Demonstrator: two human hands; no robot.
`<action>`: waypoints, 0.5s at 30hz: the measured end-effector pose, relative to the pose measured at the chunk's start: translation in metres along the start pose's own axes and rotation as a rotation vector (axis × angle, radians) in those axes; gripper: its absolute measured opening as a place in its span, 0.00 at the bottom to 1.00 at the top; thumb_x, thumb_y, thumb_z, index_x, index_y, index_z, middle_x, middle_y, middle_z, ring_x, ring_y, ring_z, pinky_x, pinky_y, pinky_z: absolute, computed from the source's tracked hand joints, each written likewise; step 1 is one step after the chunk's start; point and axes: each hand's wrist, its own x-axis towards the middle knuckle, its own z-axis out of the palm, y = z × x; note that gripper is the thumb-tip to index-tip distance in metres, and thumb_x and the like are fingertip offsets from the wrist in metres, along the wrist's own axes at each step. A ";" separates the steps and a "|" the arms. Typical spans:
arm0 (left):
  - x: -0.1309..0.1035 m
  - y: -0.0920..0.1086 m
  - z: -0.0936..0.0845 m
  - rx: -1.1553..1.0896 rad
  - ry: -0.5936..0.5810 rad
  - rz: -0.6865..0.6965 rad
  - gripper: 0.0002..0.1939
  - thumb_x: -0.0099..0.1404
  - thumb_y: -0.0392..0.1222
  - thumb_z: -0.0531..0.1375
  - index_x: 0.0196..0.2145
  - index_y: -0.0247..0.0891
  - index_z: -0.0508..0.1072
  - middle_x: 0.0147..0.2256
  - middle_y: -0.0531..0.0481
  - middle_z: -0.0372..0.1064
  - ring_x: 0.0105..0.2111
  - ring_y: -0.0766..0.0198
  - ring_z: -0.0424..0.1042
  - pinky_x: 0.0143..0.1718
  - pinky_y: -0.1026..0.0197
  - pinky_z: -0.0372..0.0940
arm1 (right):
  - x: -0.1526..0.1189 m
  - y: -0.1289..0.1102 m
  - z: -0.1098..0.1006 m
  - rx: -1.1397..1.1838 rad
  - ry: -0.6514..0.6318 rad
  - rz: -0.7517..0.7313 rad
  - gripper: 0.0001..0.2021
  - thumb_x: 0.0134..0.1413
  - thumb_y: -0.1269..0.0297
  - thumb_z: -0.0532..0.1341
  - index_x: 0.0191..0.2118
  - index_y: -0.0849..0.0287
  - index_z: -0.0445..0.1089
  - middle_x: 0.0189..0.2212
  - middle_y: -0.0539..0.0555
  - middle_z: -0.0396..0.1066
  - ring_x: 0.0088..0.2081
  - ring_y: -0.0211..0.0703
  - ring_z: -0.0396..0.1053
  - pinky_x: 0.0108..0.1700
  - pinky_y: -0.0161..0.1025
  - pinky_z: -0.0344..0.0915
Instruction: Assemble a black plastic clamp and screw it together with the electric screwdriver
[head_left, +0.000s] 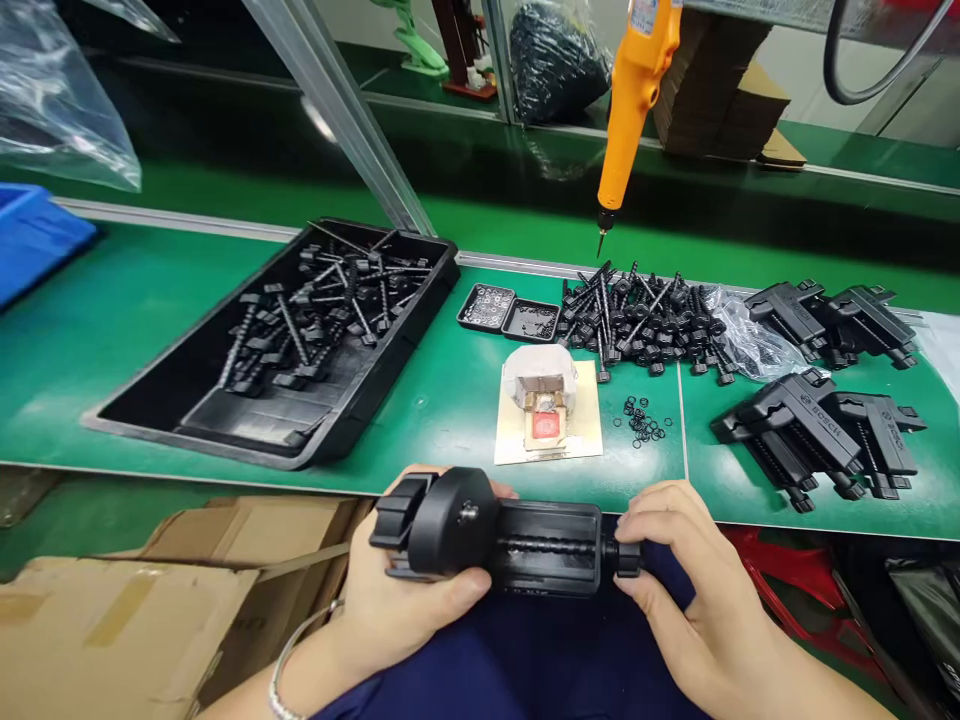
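Right hand (694, 580): thumb and forefinger pinched on the small black knob (627, 558) at the end of the black plastic clamp body with threaded rod (510, 545), which lies level over the lap, just below the green bench edge (150, 330); left hand (405, 595): fingers wrapped under and closed around its round head end. Beyond on the bench: a cream card with a taped block and red pad (551, 415), loose black O-rings (643, 420), a heap of black knobbed screws (645, 320), a black tray of rods (300, 340), finished black clamps (821, 430), and a hanging orange electric screwdriver (630, 100)
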 end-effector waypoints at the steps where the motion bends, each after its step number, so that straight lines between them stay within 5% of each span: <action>1: -0.004 0.002 -0.001 0.014 0.000 0.010 0.21 0.52 0.53 0.71 0.41 0.42 0.77 0.36 0.45 0.77 0.35 0.49 0.78 0.38 0.52 0.74 | -0.004 -0.003 0.001 -0.002 0.015 -0.009 0.11 0.70 0.57 0.54 0.48 0.59 0.64 0.40 0.57 0.67 0.42 0.47 0.66 0.43 0.43 0.68; 4: -0.015 0.009 -0.003 0.026 0.007 0.025 0.21 0.54 0.57 0.69 0.40 0.42 0.78 0.36 0.45 0.76 0.35 0.49 0.77 0.38 0.52 0.74 | -0.014 -0.010 0.006 -0.021 -0.017 0.015 0.14 0.68 0.51 0.57 0.46 0.58 0.64 0.39 0.55 0.68 0.41 0.47 0.66 0.42 0.42 0.68; 7: -0.020 0.015 -0.004 0.076 0.008 0.069 0.21 0.54 0.57 0.69 0.40 0.42 0.78 0.35 0.46 0.75 0.34 0.51 0.78 0.36 0.55 0.74 | -0.019 -0.014 0.009 0.015 -0.051 -0.025 0.06 0.70 0.64 0.53 0.45 0.58 0.65 0.38 0.54 0.68 0.40 0.45 0.66 0.41 0.41 0.68; 11: -0.018 0.014 -0.004 0.082 0.012 0.073 0.21 0.54 0.56 0.70 0.40 0.41 0.77 0.34 0.46 0.76 0.34 0.51 0.78 0.35 0.55 0.74 | -0.015 -0.009 0.011 0.022 -0.074 0.035 0.07 0.68 0.62 0.57 0.47 0.58 0.65 0.40 0.56 0.69 0.42 0.48 0.66 0.43 0.45 0.69; 15: -0.009 0.000 -0.004 -0.012 -0.011 -0.040 0.23 0.51 0.50 0.72 0.43 0.44 0.74 0.37 0.47 0.76 0.36 0.48 0.78 0.39 0.50 0.75 | -0.004 0.001 0.008 0.039 -0.092 0.062 0.06 0.66 0.71 0.53 0.45 0.58 0.65 0.38 0.56 0.69 0.41 0.47 0.66 0.41 0.44 0.69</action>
